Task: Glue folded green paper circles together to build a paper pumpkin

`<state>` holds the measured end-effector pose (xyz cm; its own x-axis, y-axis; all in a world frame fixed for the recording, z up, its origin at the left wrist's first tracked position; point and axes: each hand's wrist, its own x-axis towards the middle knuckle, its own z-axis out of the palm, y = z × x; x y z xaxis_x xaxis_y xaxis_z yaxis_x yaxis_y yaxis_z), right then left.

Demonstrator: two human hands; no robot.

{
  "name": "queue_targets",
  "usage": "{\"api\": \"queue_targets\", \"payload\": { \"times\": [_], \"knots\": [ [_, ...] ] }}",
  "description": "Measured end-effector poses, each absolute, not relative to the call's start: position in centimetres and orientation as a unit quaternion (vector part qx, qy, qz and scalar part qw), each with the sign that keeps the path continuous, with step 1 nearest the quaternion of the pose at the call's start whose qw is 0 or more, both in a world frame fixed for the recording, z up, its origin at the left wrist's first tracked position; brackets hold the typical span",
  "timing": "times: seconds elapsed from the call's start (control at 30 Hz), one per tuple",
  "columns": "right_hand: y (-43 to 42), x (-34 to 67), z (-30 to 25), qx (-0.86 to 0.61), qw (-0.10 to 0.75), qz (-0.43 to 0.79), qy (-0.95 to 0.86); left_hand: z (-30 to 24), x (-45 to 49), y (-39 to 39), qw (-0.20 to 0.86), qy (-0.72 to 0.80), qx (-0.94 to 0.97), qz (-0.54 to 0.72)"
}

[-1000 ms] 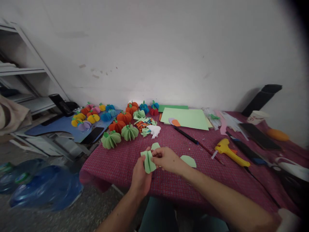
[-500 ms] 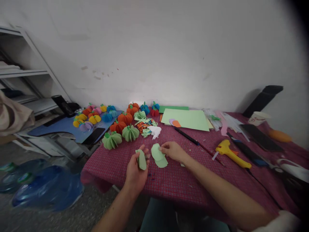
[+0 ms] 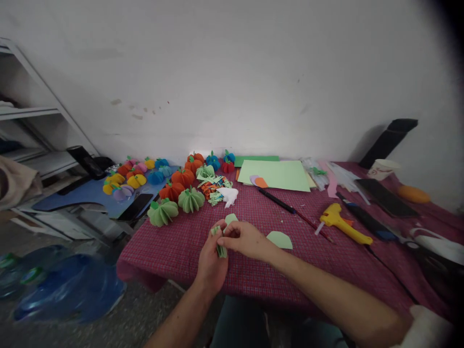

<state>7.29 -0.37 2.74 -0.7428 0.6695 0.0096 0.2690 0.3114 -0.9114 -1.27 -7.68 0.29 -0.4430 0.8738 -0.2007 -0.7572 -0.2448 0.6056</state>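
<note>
My left hand (image 3: 212,261) is wrapped round a small stack of folded light-green paper pieces (image 3: 222,250), held edge-up above the front of the table. Against the top of this stack, my right hand (image 3: 248,240) pinches with thumb and forefinger. Just behind the fingers shows a rounded light-green paper piece (image 3: 231,218); whether it lies on the cloth or is held, I cannot tell. Another light-green cut piece (image 3: 280,239) lies flat right of my right hand. Two light-green paper pumpkins (image 3: 163,212) stand to the left.
Orange paper pumpkins (image 3: 183,177), paper scraps (image 3: 210,189) and white crumpled tissue (image 3: 228,195) lie behind my hands. Green sheets (image 3: 279,174), a black pen (image 3: 277,200), a yellow glue gun (image 3: 342,224) and a paper cup (image 3: 383,169) are farther right. Water bottles (image 3: 68,290) lie on the floor.
My right hand has moved left to meet my left hand at the folded stack. One light-green piece now lies farther right on the cloth. The view has shifted slightly.
</note>
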Motion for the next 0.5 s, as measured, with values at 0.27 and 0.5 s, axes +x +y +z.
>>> {"api": "queue_targets", "payload": {
  "times": [0.27, 0.5],
  "knots": [
    [0.3, 8.0, 3.4, -0.284, 0.149, 0.57, -0.757, 0.7, -1.0, -7.6, 0.522, 0.342, 0.111, 0.773],
    [1.4, 8.5, 3.1, -0.313, 0.157, 0.53, -0.773, 1.5, -1.4, -7.1, 0.508, 0.375, 0.05, 0.774]
  ]
}}
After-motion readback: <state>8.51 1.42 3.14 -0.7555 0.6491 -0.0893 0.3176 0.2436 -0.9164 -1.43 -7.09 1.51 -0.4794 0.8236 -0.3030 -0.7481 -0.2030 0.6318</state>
